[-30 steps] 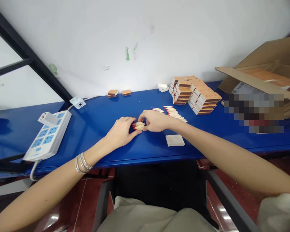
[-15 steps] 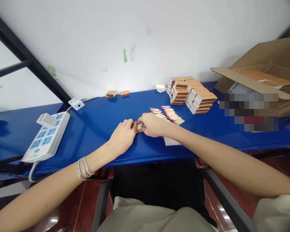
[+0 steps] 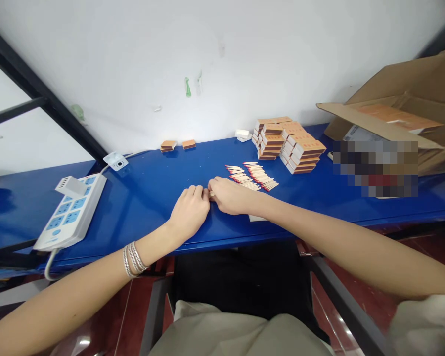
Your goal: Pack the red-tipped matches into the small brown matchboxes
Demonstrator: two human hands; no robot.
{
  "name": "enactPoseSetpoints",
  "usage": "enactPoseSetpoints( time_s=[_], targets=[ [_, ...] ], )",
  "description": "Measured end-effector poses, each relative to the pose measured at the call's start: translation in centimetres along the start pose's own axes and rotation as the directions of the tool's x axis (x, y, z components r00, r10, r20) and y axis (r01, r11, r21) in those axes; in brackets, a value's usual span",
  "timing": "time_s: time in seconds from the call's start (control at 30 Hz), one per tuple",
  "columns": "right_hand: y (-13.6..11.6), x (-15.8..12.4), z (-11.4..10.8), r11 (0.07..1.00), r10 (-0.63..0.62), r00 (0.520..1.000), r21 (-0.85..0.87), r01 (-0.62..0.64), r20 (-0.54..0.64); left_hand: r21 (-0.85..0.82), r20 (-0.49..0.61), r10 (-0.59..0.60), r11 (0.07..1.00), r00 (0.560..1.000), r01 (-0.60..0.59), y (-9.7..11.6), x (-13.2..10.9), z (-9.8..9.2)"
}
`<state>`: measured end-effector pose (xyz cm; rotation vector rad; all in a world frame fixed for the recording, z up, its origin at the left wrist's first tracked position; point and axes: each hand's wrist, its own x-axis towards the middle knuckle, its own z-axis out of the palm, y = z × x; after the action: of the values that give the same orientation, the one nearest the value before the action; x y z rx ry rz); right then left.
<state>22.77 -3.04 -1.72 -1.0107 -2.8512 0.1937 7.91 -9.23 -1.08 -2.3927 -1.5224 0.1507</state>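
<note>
My left hand (image 3: 190,209) rests above the blue table with its fingers curled and pressed together. What those fingers close around is hidden behind the knuckles. Against its fingertips, my right hand (image 3: 228,196) pinches a small bunch of matches (image 3: 212,194), of which only a short pale strip shows between the hands. Two loose rows of red-headed matches (image 3: 261,176) lie just beyond the right hand. Partly covered by the right forearm is a flat white piece (image 3: 257,218).
Stacked orange-and-white matchboxes (image 3: 304,148) stand against the wall, with small matchbox pieces (image 3: 168,146) farther left. White pieces (image 3: 242,134) lie beside the stack. An open cardboard box (image 3: 378,123) is at right; a power strip (image 3: 72,210) and a small camera-like device (image 3: 115,160) are at left.
My hands have drawn closer together, and less of the matches shows between them. The right hand has shifted slightly down and left. The whole view has moved a little.
</note>
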Motion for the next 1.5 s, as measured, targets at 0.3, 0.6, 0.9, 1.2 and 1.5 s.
enactPoseSetpoints(
  time_s=[0.3,0.6,0.9,1.2,1.5],
  targets=[
    [0.6,0.6,-0.6,0.998,0.055,0.997,-0.006,-0.055,0.058,0.007,0.014,0.081,0.997,0.997,-0.081,-0.8,1.3,0.2],
    [1.3,-1.6,-4.6,0.987,0.158,0.983,-0.020,-0.157,0.092,-0.015,-0.083,0.179,0.983,0.980,-0.181,0.1,3.3,-1.7],
    [2.3,-10.5,-4.9,0.894,0.378,0.924,0.240,-0.379,0.054,0.071,-0.105,0.426,0.905,0.899,-0.420,7.1,3.7,-3.7],
    [2.6,-11.4,-4.0,0.859,0.389,0.921,0.362,-0.362,-0.002,0.017,-0.103,0.451,0.892,0.886,-0.452,6.7,3.6,-2.8],
    [2.1,-11.1,-4.0,0.841,0.393,0.918,0.381,-0.384,0.055,-0.231,-0.022,0.380,0.898,0.925,-0.374,4.8,3.2,-3.3]
  ],
)
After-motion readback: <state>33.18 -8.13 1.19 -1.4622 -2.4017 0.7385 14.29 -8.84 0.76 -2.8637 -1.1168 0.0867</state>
